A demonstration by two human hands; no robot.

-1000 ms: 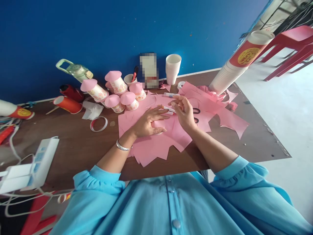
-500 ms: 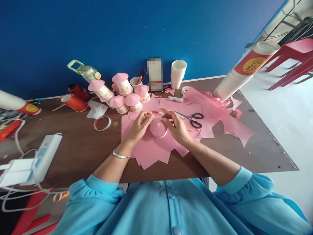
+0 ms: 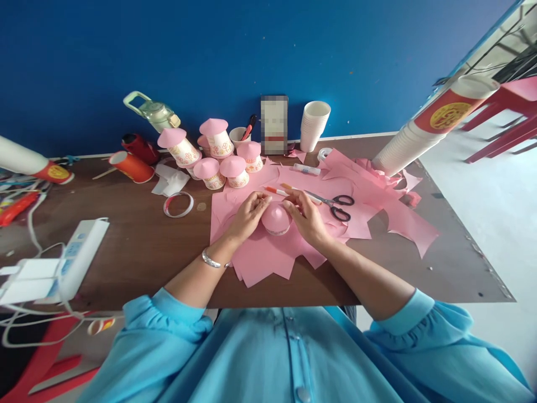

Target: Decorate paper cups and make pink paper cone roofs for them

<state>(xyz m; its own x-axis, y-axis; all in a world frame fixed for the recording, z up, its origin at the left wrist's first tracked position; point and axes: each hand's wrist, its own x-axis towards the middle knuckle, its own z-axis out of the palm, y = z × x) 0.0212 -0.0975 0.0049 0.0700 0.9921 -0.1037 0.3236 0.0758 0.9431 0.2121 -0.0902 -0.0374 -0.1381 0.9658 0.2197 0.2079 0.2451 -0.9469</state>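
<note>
A small paper cup topped with a pink paper cone (image 3: 276, 217) stands on pink paper sheets (image 3: 264, 260) in front of me. From the left, my left hand (image 3: 251, 212) closes on the cone's edge with thumb and fingers. My right hand (image 3: 307, 217) grips the opposite edge, its fingers bent. Just beyond my hands lie an orange-capped pen (image 3: 277, 191) and a pencil-like stick (image 3: 288, 187). Scissors with black handles (image 3: 340, 207) rest on the paper, right of my right hand.
Several decorated cups with pink cone tops (image 3: 216, 137) stand at the back left. A tape roll (image 3: 178, 205), power strip (image 3: 79, 260) and orange cup (image 3: 131, 167) are to the left. White cup stacks (image 3: 314, 126), a phone (image 3: 274, 126) and a green bottle (image 3: 156, 113) line the wall.
The view has shifted slightly, so things on the table appear a little further right. Both hands stay at the cone-topped cup, with only slight finger movement.
</note>
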